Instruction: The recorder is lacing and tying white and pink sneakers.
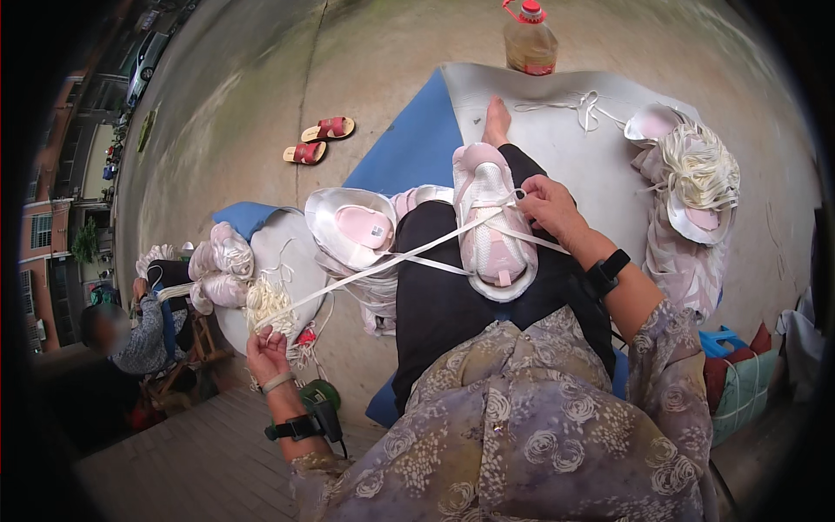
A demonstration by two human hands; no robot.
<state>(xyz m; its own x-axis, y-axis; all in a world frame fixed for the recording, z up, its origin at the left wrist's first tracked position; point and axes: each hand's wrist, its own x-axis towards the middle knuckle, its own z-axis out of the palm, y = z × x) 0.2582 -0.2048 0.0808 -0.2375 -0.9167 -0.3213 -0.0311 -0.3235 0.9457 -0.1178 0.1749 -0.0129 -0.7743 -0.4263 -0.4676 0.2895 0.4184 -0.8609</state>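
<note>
Across my lap lies a pink and white sneaker upper [494, 254], its toe pointing away from me. A long white shoelace [383, 271] stretches from its eyelets far out to the left. My left hand [270, 355] is closed on that lace near its outer end. At the upper's right eyelet edge, my right hand [550, 207] pinches a lace between thumb and fingers; the exact grip is partly hidden. A second strand of lace hangs off each side of the upper. Left of my knee, a stack of similar uppers [350, 228] sits close by.
More bundled uppers [696, 196] lie on the right of a grey and blue mat [574, 165]. A pile of loose laces [268, 302] is beyond my left hand. Red slippers [328, 129], a plastic jug [530, 42] and a bag [744, 374] stand around. Another person [139, 335] sits at far left.
</note>
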